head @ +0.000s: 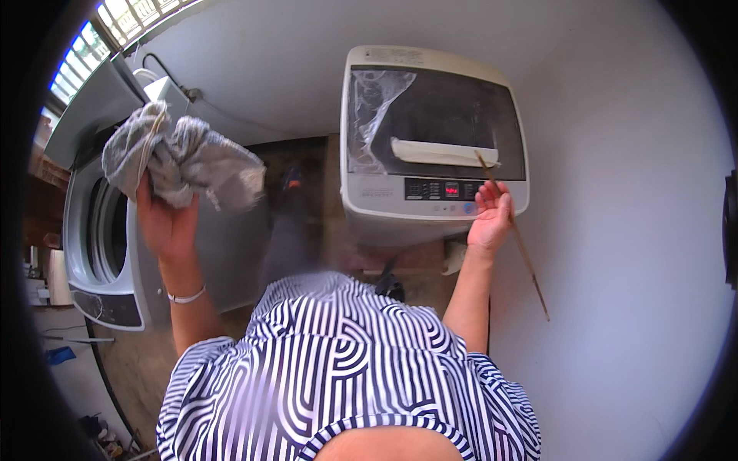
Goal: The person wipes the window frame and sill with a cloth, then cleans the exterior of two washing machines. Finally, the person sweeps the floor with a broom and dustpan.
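Note:
Bunched up in my left hand [167, 225] is a grey cloth [196, 155] with frayed, pale edges. It is raised beside the grey top-loading washing machine [138, 242], whose lid stands up and whose drum opening shows. A thin brown stick [527, 259] slants through my right hand [493, 216], held near the thumb with the fingers curled. This hand is over the front right corner of a white top-loading washing machine [377, 201]. That machine's dark lid [444, 109] is down, with peeling clear film at its left, and red digits glow on its control panel [441, 189].
A pale wall [611, 230] runs close along the right and behind the white machine. A tap with a dark hose [187, 89] is fixed at the back left, below a barred window [124, 29]. Brown floor [331, 201] shows between the machines.

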### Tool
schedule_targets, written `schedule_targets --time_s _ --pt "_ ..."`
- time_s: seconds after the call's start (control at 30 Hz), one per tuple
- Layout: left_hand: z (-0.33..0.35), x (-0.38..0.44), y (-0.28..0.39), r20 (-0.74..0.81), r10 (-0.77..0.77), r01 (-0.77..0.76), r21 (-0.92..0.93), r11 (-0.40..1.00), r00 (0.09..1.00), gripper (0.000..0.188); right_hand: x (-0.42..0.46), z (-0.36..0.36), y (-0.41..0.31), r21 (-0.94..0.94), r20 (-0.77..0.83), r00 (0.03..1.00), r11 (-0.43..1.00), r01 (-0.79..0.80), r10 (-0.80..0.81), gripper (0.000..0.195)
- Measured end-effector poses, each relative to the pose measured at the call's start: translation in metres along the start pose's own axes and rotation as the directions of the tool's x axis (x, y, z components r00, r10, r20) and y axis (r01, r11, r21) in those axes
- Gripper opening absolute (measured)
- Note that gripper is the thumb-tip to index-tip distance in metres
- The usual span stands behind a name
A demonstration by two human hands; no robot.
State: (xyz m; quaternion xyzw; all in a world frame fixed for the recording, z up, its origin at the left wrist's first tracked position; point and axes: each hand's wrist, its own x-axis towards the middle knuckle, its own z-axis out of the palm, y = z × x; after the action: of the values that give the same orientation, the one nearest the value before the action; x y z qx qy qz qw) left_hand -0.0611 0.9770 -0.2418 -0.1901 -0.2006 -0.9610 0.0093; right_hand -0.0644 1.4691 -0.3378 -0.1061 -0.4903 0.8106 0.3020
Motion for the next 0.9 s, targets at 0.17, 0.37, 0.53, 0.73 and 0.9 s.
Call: schedule_targets --time_s 0.17,0.37,0.53,0.73,0.9 --pt "-0.016 0.036 0.004 0.064 0.061 -0.065 0.059 0.996 0.996 0.041 -0.007 -0.007 0.024 -0.073 -0.08 0.991 0.992 0.101 -0.107 0.032" --pt "-0.067 0.09 -0.001 -0.187 0.158 -0.112 0.237 0.965 0.97 0.038 -0.016 -0.006 0.024 -0.221 -0.166 0.964 0.961 0.168 -0.207 0.032" --pt "-0.154 0.134 0.027 -0.33 0.127 -0.005 0.346 0.938 0.935 0.034 -0.019 -0.002 0.026 -0.246 -0.269 0.935 0.955 0.163 -0.229 0.034" --pt "-0.177 0.15 0.025 -0.497 0.166 0.001 0.318 0.948 0.852 0.035 -0.02 -0.017 0.034 -0.315 -0.356 0.907 0.943 0.109 -0.224 0.038" --pt "-0.17 0.188 0.003 -0.495 0.243 -0.109 0.285 0.952 0.834 0.03 -0.064 -0.051 0.039 -0.399 -0.449 0.874 0.917 -0.011 -0.185 0.045"
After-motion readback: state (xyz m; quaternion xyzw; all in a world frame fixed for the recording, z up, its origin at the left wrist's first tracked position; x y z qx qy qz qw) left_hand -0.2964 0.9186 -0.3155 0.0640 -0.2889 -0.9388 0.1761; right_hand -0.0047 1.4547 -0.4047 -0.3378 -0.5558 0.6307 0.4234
